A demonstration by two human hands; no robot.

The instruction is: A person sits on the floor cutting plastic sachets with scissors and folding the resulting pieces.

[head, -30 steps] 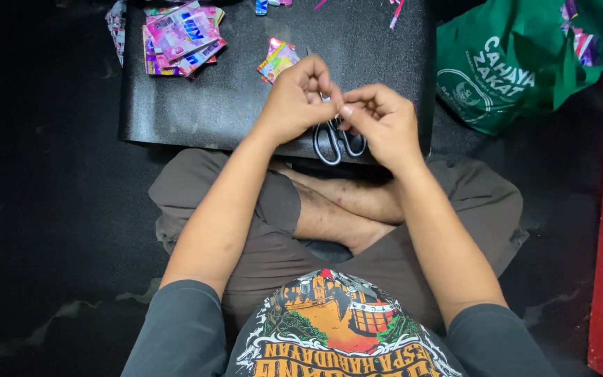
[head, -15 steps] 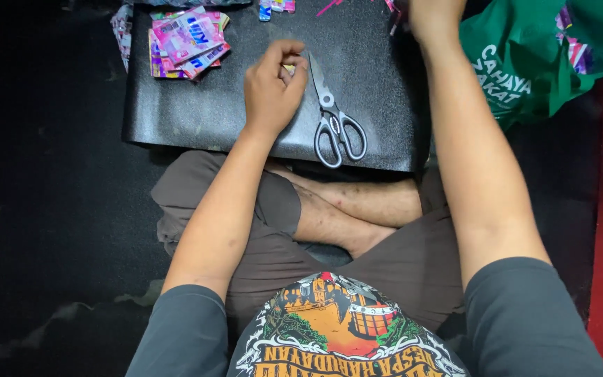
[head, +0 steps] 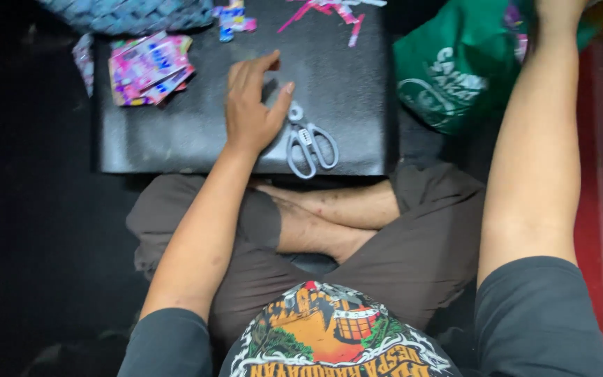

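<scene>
L hand [head: 251, 105] laid flat, fingers spread, on black board [head: 176, 132], over blades of grey scissors [head: 307, 143]. R arm reaches past green bag [head: 441, 77]; R hand out of frame, grip not seen.

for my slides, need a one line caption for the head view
Seated cross-legged, left hand flat on a black board over scissors, right arm reaching past a green bag.

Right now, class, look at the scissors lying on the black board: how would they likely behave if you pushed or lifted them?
The scissors look like rigid metal, so they would probably stay stiff, not flop. Lying flat on the black board, they should slide rather than roll. The left hand covers the blades, so whether they would swing open when lifted is unclear.
</scene>
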